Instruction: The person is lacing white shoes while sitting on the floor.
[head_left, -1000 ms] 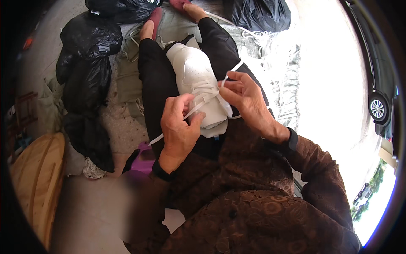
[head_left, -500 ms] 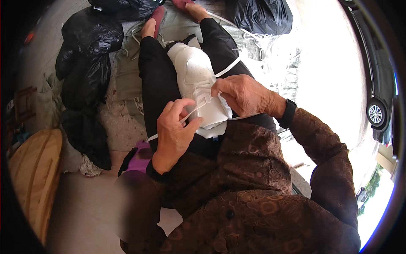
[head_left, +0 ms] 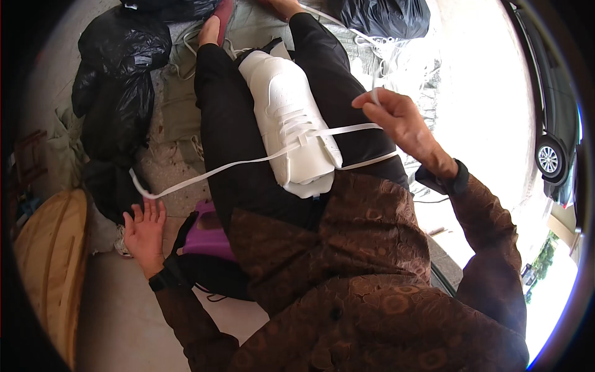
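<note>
A white lace-up shoe (head_left: 296, 124) lies between my thighs, its toe pointing away from me. A flat white shoelace (head_left: 223, 167) runs out of its lacing to both sides. To the right, my right hand (head_left: 403, 121) is closed in a pinch on one side of the lace, and the tip sticks up above the fingers. Far out on the left, my left hand (head_left: 145, 235) is open with fingers apart. The other lace end curls at its fingertips; whether they touch is unclear. A white elastic-looking band (head_left: 370, 160) crosses my right thigh beside the shoe.
Black plastic bags (head_left: 121, 56) are piled at the left, with another black bag (head_left: 387, 15) at the far right. A purple seat-like piece (head_left: 207, 232) is by my left hip. A wooden board (head_left: 52, 260) stands at the left edge. Loose white cords (head_left: 384, 56) lie ahead.
Both hands have moved apart from the shoe's lacing, the left far out to the left and the right up and rightward. The lace is now drawn out across my legs.
</note>
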`<state>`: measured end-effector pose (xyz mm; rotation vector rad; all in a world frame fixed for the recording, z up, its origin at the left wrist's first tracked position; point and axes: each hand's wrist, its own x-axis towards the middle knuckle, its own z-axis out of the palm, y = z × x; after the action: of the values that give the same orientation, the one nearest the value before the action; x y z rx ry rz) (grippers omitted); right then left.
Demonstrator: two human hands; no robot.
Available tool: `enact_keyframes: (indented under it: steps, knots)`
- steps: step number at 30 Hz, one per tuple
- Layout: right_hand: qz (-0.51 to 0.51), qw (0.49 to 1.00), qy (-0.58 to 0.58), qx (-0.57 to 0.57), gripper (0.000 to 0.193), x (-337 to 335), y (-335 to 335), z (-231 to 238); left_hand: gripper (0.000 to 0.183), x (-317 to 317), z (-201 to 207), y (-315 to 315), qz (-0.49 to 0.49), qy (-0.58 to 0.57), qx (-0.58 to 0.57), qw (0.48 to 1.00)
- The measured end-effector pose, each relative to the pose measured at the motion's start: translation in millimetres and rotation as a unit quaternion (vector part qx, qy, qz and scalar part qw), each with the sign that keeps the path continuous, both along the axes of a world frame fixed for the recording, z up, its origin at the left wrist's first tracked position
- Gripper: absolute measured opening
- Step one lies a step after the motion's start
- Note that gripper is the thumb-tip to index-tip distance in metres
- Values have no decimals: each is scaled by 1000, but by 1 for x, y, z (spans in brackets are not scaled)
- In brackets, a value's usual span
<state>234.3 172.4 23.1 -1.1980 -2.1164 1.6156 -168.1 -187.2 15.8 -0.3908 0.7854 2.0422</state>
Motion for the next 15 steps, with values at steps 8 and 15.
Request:
enact_keyframes:
  steps: [8,15]
  knots:
    - [308,930,-72,186,16,-50,-31,20,27,151,21,155,-294,721,-216,589]
    - [414,794,-44,442,14,-60,19,-16,11,166,1,174,-354,712,-192,576]
